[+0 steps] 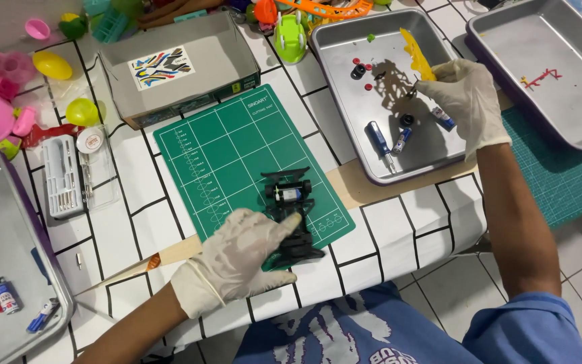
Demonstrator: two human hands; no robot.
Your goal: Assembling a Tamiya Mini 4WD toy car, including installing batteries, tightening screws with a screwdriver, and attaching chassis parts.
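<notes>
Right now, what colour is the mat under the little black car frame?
Green cutting mat with white grid lines, in the head view.

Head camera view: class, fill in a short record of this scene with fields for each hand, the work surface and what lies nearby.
Left hand: gloved left hand rests on a black toy car chassis.
Right hand: gloved right hand reaches into a metal tray, touching a yellow plastic part.
Work surface: green cutting mat under the chassis.
In the tray: blue-handled screwdriver, small red pieces.
Nearby: open cardboard box, colourful toys.
</notes>
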